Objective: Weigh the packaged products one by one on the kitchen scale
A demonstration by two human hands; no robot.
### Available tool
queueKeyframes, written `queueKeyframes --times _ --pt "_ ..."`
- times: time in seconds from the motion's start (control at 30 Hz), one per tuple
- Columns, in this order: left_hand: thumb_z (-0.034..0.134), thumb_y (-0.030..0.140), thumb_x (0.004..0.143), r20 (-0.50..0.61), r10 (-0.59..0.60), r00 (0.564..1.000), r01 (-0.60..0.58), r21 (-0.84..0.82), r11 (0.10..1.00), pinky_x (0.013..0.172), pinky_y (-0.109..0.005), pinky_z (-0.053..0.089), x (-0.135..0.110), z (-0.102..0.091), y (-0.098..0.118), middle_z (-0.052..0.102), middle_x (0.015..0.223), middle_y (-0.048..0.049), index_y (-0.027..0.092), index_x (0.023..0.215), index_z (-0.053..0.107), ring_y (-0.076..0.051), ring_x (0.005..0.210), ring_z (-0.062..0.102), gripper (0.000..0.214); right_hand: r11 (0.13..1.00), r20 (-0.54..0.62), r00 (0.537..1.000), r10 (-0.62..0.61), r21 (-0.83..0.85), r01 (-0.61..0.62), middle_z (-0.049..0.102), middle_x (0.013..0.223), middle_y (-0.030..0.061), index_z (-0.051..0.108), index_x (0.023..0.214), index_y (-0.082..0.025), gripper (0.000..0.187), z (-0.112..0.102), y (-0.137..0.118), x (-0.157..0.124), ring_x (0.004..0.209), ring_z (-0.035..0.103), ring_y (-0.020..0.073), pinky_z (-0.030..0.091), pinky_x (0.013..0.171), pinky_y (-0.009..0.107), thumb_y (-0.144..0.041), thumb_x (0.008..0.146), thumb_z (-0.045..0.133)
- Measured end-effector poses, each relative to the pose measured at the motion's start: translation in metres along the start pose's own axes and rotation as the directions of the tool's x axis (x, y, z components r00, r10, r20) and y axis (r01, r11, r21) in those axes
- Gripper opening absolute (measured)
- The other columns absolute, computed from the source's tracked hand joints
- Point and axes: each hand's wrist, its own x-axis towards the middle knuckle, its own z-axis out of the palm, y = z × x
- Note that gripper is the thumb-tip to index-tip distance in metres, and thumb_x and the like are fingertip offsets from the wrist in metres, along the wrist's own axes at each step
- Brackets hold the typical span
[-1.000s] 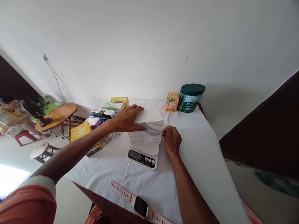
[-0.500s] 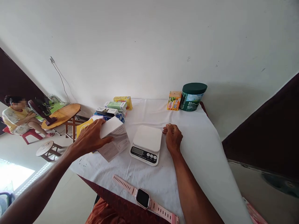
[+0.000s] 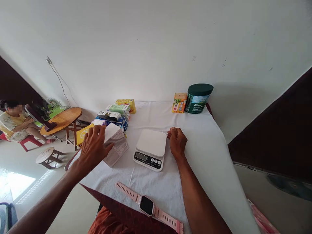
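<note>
My left hand (image 3: 95, 141) is at a white carton with small print (image 3: 116, 146), on the left of the white tablecloth. Its fingers are arched and apart over the carton's near left side, and the thumb lies across the printed face. The hand does not seem to grip it. To the right is a white kitchen scale (image 3: 149, 149) with a bare platform, a dark display and several buttons. My right hand (image 3: 177, 141) rests on the cloth beside the scale, fingers curled in, with nothing visible in them. A pink-strapped smartwatch (image 3: 147, 205) lies at the near edge.
Behind the carton stand a yellow box (image 3: 84, 134), a black-and-white box (image 3: 109, 115), a green box (image 3: 118, 108) and others. An orange carton (image 3: 179, 103) and a green tub (image 3: 198, 99) stand near the wall. Left are a wooden stool (image 3: 46, 155) and a seated person (image 3: 16, 122).
The white carton has moved down and left and now stands on the cloth. My left hand has loosened around it, fingers lifted. My right hand stays beside the scale; the view has shifted slightly.
</note>
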Motion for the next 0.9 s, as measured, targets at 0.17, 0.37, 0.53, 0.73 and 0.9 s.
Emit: queueKeyframes --times 0.17,0.37,0.53,0.73,0.9 --pt "0.066 0.032 0.092 -0.077 0.283 0.956 -0.293 -0.325 0.899 0.117 -0.056 0.039 -0.030 0.021 0.049 0.045 0.151 -0.0165 0.027 0.155 0.024 -0.036 0.142 0.042 0.076 1.000 -0.002 1.000 0.003 -0.024 -0.003 0.071 0.079 0.0065 0.057 0.081 -0.023 0.048 0.000 -0.002 0.000 0.067 0.067 0.0218 0.053 0.073 0.037 -0.066 0.092 0.039" --pt "0.083 0.029 0.072 0.262 0.260 0.929 -0.088 -0.527 0.846 0.119 -0.060 0.033 -0.026 0.096 0.091 0.029 0.160 -0.0281 0.015 0.159 0.008 -0.044 0.150 0.030 0.116 0.999 0.023 1.000 -0.007 -0.044 0.008 0.072 0.079 0.0065 0.057 0.081 -0.024 0.049 -0.001 -0.001 0.002 0.067 0.067 0.0214 0.052 0.070 0.034 -0.066 0.093 0.035" --pt "0.089 0.037 0.064 0.285 0.287 0.915 -0.042 -0.638 0.769 0.118 -0.062 0.032 -0.005 0.124 0.088 0.040 0.151 -0.0239 0.018 0.161 0.001 -0.042 0.144 0.038 0.132 0.998 0.021 1.000 -0.019 -0.065 0.020 0.073 0.079 0.0067 0.058 0.080 -0.025 0.051 0.000 0.001 0.003 0.070 0.066 0.0219 0.050 0.074 0.035 -0.068 0.093 0.034" --pt "0.088 0.037 0.064 0.283 0.308 0.908 -0.062 -0.637 0.769 0.116 -0.060 0.033 -0.001 0.122 0.096 0.041 0.150 -0.0226 0.019 0.161 0.005 -0.042 0.143 0.039 0.129 0.995 -0.030 0.998 -0.049 -0.089 0.046 0.071 0.081 0.0071 0.057 0.079 -0.025 0.052 -0.007 0.001 0.007 0.073 0.064 0.0226 0.048 0.078 0.036 -0.070 0.092 0.036" --pt "0.092 0.046 0.055 0.297 0.281 0.913 -0.095 -0.514 0.852 0.113 -0.059 0.035 0.016 0.091 0.108 0.043 0.148 -0.0262 0.013 0.157 0.016 -0.047 0.140 0.040 0.132 0.999 -0.097 0.995 -0.014 -0.049 0.010 0.072 0.085 0.0085 0.060 0.085 -0.023 0.055 -0.022 0.001 0.012 0.074 0.066 0.0228 0.052 0.076 0.036 -0.072 0.093 0.036"
